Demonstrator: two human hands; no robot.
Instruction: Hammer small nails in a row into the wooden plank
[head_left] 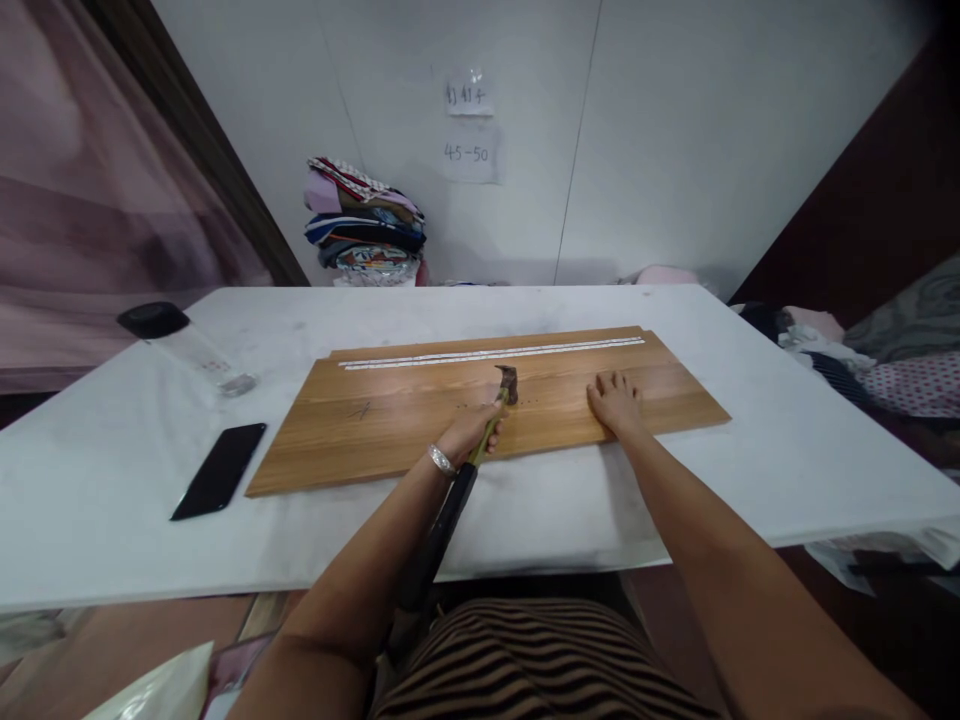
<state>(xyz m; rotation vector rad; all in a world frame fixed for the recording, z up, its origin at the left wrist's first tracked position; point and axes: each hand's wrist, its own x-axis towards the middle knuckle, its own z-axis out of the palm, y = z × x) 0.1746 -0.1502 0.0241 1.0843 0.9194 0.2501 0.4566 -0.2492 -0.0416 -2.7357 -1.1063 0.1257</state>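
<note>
Hammer (460,490) in the left hand (474,432), its fingers wrapped around the handle just below the head, slants over the near edge of a wooden board (405,420), with the head above the board's middle. Small dark dots near the head are too tiny to identify. The right hand (616,402) lies on the board, fingers spread and grasping nothing. Two white strips (495,354) run along the far side; a black phone (220,472) lies left of the board on the white table (540,520).
</note>
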